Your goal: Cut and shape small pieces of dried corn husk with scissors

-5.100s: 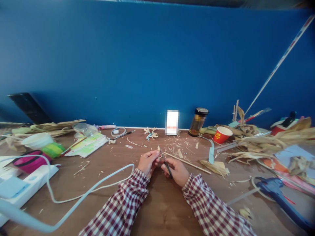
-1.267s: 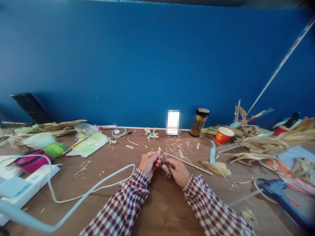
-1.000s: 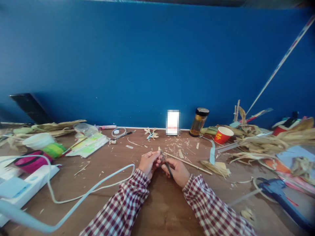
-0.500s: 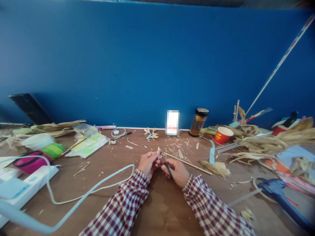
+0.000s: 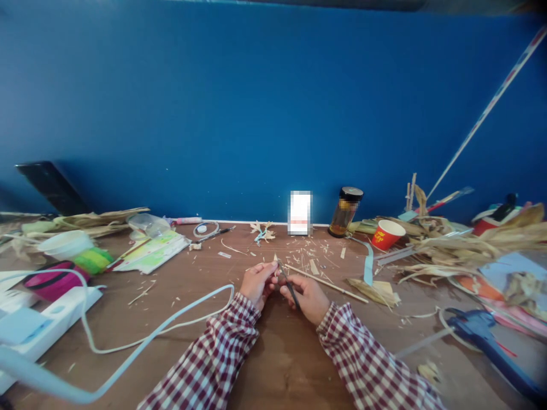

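- Left hand pinches a small husk piece between its fingertips, just above the table at centre.
- Right hand grips a dark, thin tool; its tip meets the husk piece. Too small to tell whether it is a blade or scissors.
- Judgement: the work is fine trimming. Keep both wrists low and braced, and take thin cuts directed away from the left fingertips.
- Rotate the piece with the left hand rather than twisting the tool.
- Stick lies just beyond the right hand; shavings are scattered behind it.
- Red cup and jar stand well apart, near the wall.
- Cable loops near the left sleeve; keep that elbow clear of it.
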`<state>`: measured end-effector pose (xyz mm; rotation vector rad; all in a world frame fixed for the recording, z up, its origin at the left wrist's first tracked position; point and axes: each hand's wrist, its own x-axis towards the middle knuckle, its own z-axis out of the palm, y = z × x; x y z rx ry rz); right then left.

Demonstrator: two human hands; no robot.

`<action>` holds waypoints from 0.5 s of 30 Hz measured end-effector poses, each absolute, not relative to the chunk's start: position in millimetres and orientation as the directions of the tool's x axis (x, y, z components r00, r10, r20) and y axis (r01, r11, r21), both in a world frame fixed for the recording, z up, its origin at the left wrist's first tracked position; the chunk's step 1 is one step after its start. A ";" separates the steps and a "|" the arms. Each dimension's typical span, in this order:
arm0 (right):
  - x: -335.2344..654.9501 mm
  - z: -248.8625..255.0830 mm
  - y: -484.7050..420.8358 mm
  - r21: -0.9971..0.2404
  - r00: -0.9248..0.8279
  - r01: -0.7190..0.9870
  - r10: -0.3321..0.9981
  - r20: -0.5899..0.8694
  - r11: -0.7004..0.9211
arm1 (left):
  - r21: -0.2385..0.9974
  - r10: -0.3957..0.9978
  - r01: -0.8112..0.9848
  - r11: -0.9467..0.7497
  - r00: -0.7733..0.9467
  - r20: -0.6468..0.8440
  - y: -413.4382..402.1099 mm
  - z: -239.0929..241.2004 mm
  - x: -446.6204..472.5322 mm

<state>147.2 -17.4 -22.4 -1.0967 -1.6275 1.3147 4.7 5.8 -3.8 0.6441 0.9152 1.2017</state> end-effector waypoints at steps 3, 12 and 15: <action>147.2 -21.7 -18.0 -0.982 -0.341 0.160 0.939 0.042 0.102 | 0.825 0.963 -0.499 0.266 0.096 -0.253 6.3 -4.7 4.3; 147.6 -18.8 -16.4 -0.990 -0.298 0.131 0.955 0.008 0.049 | 0.830 0.962 -0.493 0.262 0.069 -0.263 6.1 -2.9 7.2; 147.9 -18.5 -15.7 -0.996 -0.277 0.090 0.961 -0.022 0.003 | 0.873 0.966 -0.437 0.215 -0.034 -0.255 8.7 0.6 1.9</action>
